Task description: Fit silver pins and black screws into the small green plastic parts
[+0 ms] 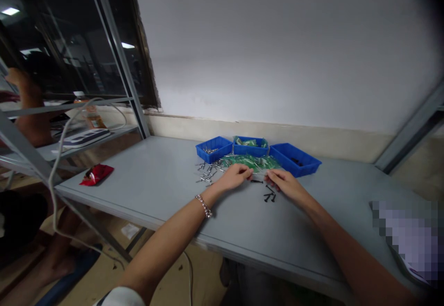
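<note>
My left hand [236, 176] and my right hand [281, 181] face each other low over the grey table [166, 190], fingers pinched. A thin, pale, see-through strip that looks like plastic [258, 174] spans the gap between their fingertips; its exact kind is too small to tell. Just below lie several black screws [269, 196], one of them [256, 181] by itself near my left fingertips. Loose silver rivet-like pins [207, 174] are scattered left of my left hand. Behind both hands is a pile of clear bags with green on them [243, 161], partly hidden by my left hand.
Along the wall stand a blue bin with silver pins [214, 157], a blue bin with green bags [250, 150] and a blue bin with dark pieces [294, 163]. A red packet [97, 174] lies left. Another person's arm [29, 107] is beyond the rack.
</note>
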Demonstrator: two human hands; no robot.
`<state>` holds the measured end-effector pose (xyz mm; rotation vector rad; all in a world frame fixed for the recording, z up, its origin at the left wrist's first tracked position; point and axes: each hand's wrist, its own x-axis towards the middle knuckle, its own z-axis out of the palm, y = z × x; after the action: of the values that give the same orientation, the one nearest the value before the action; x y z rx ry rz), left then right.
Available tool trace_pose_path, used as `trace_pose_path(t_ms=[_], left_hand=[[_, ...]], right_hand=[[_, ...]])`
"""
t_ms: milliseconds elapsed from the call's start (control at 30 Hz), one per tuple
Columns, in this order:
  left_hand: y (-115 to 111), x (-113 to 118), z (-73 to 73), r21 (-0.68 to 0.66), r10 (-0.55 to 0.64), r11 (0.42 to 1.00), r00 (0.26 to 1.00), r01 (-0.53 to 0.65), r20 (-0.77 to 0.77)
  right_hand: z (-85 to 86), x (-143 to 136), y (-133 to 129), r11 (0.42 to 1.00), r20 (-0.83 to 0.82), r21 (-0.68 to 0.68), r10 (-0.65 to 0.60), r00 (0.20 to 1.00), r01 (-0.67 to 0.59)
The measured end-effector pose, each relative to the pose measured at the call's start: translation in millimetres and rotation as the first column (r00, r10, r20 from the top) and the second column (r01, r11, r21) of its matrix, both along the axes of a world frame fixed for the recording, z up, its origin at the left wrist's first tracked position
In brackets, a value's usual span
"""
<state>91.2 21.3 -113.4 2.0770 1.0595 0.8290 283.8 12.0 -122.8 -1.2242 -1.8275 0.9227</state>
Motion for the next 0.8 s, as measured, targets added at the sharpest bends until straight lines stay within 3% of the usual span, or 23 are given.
trace_pose_path(t_ms=[333,567,800], left_hand=[[2.4,1.0,-5.3,0.004,-0.015,1.000,0.999,0.015,0.046],[0.5,0.7,-1.1,-0.015,0.023,1.000,0.999,-0.023,-0.040],[-0.3,1.5,0.3,-0.059,-0.004,0.998,1.000,0.002,-0.023]], right_hand=[[4.0,-1.0,-4.7,0.999,-0.025,-0.043,0.007,1.000,-0.008],[2.4,-0.2,-3.3,0.997,-0.084,-0.075,0.005,0.996,-0.011],[2.6,0.4,-2.7,0.998,-0.098,-0.054,0.010,0.995,-0.016]])
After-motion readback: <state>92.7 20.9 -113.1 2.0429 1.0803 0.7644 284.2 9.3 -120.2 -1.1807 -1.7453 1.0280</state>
